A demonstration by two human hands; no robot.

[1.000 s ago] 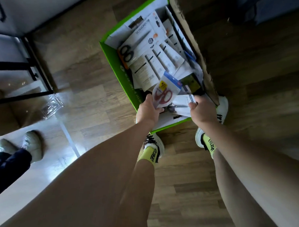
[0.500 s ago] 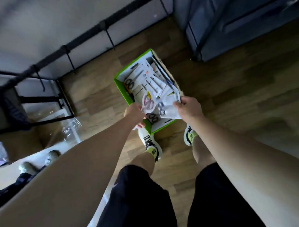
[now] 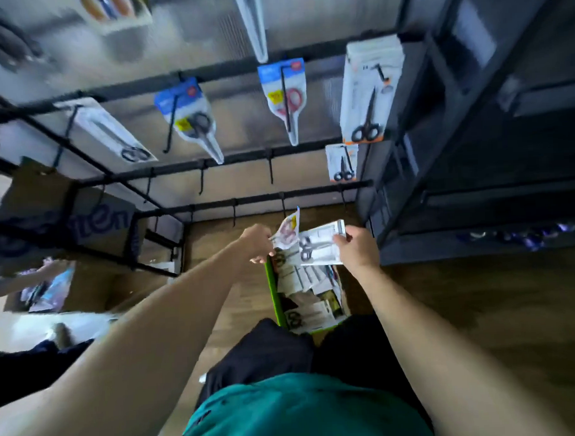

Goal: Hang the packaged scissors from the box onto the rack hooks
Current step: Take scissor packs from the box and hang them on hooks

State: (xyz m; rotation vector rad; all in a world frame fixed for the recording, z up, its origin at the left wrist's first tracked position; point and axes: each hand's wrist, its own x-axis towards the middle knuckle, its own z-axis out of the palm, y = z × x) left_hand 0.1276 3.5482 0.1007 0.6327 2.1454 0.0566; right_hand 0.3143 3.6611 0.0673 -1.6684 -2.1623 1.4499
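My left hand (image 3: pixel 259 243) grips a pack of red-handled scissors (image 3: pixel 288 229). My right hand (image 3: pixel 355 246) holds a white pack of black-handled scissors (image 3: pixel 318 246). Both packs are raised above the green box (image 3: pixel 272 292) on the floor, which holds several more packs. In front of me stands the black rack (image 3: pixel 244 155) with bare hooks (image 3: pixel 270 170) on its lower bars. Several scissor packs hang higher up, among them a blue pack with red handles (image 3: pixel 286 97) and a white pack with orange trim (image 3: pixel 369 92).
A dark shelving unit (image 3: pixel 474 143) stands to the right of the rack. A cardboard box (image 3: pixel 58 211) sits at the left behind the rack frame. Another person's dark sleeve (image 3: pixel 29 367) shows at the left edge. The floor is wood.
I have straightened up from the box. Both hands rose with their packs from inside the box to the level of the lowest rack bar, and the rack has come into view.
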